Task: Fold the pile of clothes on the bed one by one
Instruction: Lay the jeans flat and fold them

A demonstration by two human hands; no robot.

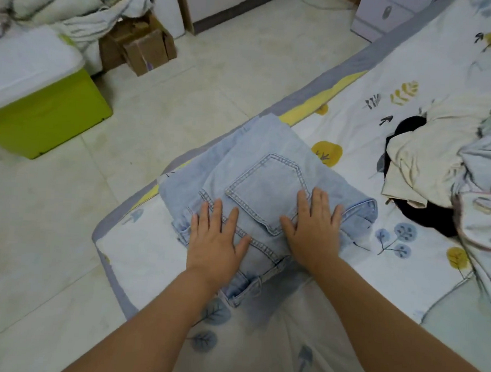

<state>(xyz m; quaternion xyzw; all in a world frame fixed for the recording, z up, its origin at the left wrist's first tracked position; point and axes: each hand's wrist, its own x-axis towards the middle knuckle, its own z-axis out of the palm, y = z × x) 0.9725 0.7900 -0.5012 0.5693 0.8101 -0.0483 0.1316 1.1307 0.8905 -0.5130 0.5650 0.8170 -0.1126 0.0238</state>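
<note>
The folded light-blue denim jeans [266,186] lie at the bed's corner, directly under my hands. My left hand [217,235] and right hand [312,231] press flat on them, fingers straight. The unfolded cream-and-black clothes pile [425,165] lies right of the jeans, nearer my right hand.

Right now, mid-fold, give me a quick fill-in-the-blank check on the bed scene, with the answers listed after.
1. Both hands lie flat on the folded ____.
2. The right hand partly covers a back ____.
3. The unfolded pile lies to the person's ____.
4. The storage box on the floor is white-lidded and ____.

Answers: jeans; pocket; right; green
</note>
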